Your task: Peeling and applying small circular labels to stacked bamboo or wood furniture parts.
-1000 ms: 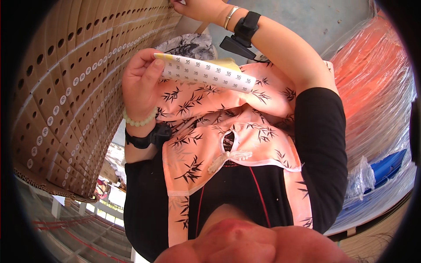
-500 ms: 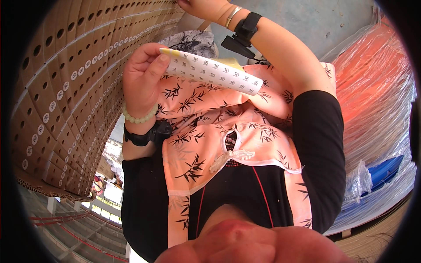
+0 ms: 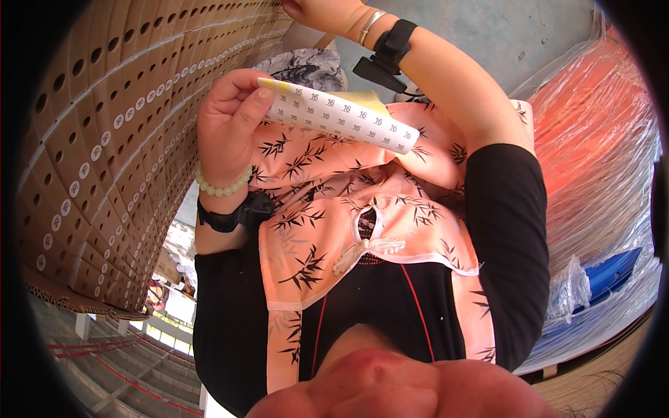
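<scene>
The left hand pinches a white sheet of round stickers; the right hand, partly cropped so its grip cannot be told, touches stacked perforated brown cardboard boxes.

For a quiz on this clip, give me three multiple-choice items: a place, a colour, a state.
1. Where is the right hand? A at the boxes B on a knee C in a pocket
2. Bead bracelet colour? A red B pale green C black
3. The sticker sheet is? A on the floor B stuck to a box C pinched in the left hand
Answers: A, it reaches up to the stack; B, pale green beads show; C, fingers grip its end.
</scene>
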Demonstrator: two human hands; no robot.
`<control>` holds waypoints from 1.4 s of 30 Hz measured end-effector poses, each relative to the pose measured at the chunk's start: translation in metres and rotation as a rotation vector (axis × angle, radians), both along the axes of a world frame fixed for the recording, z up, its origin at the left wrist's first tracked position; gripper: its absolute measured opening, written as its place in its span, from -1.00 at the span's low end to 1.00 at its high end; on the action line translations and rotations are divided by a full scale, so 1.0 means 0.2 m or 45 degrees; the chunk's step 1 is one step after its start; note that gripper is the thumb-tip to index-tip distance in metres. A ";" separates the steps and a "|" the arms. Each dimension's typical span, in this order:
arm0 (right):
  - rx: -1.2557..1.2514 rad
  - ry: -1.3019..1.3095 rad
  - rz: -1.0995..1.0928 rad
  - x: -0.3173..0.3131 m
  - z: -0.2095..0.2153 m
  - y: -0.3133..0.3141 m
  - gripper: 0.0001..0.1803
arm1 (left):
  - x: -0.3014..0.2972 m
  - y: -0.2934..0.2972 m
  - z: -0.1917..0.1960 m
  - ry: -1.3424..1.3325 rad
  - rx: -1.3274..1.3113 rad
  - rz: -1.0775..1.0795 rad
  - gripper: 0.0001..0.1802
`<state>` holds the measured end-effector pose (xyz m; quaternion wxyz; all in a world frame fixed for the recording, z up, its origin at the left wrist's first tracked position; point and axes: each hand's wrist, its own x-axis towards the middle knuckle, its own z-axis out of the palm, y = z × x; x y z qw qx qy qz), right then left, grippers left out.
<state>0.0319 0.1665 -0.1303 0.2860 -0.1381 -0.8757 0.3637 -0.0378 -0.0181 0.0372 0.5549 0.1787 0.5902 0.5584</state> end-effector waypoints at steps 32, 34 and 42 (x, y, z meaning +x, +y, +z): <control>0.050 -0.289 -0.001 0.04 0.01 0.24 -0.63 | 0.03 0.08 -0.02 0.039 0.016 0.014 -0.82; -0.016 -0.310 0.061 0.05 0.06 0.29 -0.66 | 0.03 0.10 -0.04 0.142 0.039 0.070 -0.81; -0.699 -0.382 0.607 0.28 0.72 0.38 -0.82 | 0.11 0.17 -0.02 0.553 -0.061 0.180 -0.83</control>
